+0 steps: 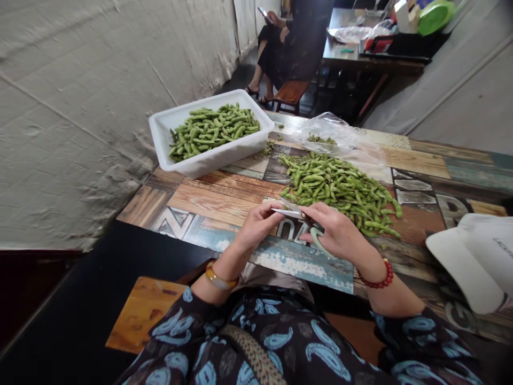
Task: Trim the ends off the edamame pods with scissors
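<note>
My right hand [339,232] is closed round the pale green handle of a pair of scissors [318,243]. The blades point left and are parted, their tips close to the fingertips of my left hand [258,224]. My left thumb and fingers are pinched together; what they hold is hidden, with only a hint of green by the blades. Just beyond both hands lies a heap of green edamame pods [336,187] on the table. More pods [216,128] fill part of a white plastic tub [236,152] at the far left.
A clear plastic bag [340,131] with green trimmings lies behind the heap. At the right edge of the wood-patterned table [224,200] is a white cap [471,256]. A person [296,43] with a phone sits beyond, near a second table [348,61]. A wooden stool [146,313] stands lower left.
</note>
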Available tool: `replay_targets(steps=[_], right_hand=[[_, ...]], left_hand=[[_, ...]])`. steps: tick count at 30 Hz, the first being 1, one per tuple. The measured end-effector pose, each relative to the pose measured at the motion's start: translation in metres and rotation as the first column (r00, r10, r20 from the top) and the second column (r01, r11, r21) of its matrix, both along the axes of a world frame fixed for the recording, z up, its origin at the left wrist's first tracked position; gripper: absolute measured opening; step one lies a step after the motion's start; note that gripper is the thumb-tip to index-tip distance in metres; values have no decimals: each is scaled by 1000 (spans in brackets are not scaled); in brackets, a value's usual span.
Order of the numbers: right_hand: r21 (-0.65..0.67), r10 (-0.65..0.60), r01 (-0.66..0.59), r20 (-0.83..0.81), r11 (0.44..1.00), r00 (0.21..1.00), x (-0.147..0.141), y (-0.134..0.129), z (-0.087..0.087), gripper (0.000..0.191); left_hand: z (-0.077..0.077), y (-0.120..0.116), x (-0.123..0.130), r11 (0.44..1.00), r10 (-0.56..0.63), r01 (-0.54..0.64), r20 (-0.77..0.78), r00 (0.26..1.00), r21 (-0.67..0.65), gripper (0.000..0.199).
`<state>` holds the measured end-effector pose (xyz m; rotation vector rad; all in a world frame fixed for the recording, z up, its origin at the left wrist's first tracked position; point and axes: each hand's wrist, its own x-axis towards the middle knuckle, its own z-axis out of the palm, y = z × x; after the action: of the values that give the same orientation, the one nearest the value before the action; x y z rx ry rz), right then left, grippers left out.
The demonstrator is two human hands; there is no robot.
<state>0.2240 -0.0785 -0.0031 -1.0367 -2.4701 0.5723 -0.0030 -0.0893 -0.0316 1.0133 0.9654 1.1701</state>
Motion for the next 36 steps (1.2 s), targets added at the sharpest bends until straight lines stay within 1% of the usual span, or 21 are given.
replay_targets(steps=[5, 10, 14, 19, 25, 27, 33, 36], right_hand=[[10, 23, -23, -19, 1000, 1000, -4, -2, -2, 59], [-16, 21, -21, -37, 1000, 999, -5, -2, -1, 60], [-8, 23, -24, -36, 1000, 999, -5, -3, 0, 58], [14, 20, -19, -43, 1000, 999, -8, -3, -2, 55], [31, 23, -22, -16, 999, 1000, -7, -3, -1, 44], [45, 23, -23, 1, 999, 1000, -6, -3, -1, 42], [48, 3, -7, 82, 999, 997, -3, -4, 2, 45], [39, -25, 21, 95, 999, 995, -2, -4, 2, 44]], left_hand=[[1, -2, 0, 996, -43, 55, -158, 986, 69, 24], [2, -2, -1, 993, -65, 85, -218, 974, 82, 22], [3, -2, -1, 993, -52, 76, -237, 970, 92, 25], [5, -3, 0, 996, -29, 49, -261, 965, 70, 27], [6, -5, 0, 997, -29, 48, -262, 965, 66, 25], [5, -4, 0, 996, -23, 47, -273, 962, 81, 25], [-1, -1, -1, 983, 42, 16, -313, 949, 181, 22], [-4, -1, 0, 984, 51, 7, -323, 945, 176, 26]])
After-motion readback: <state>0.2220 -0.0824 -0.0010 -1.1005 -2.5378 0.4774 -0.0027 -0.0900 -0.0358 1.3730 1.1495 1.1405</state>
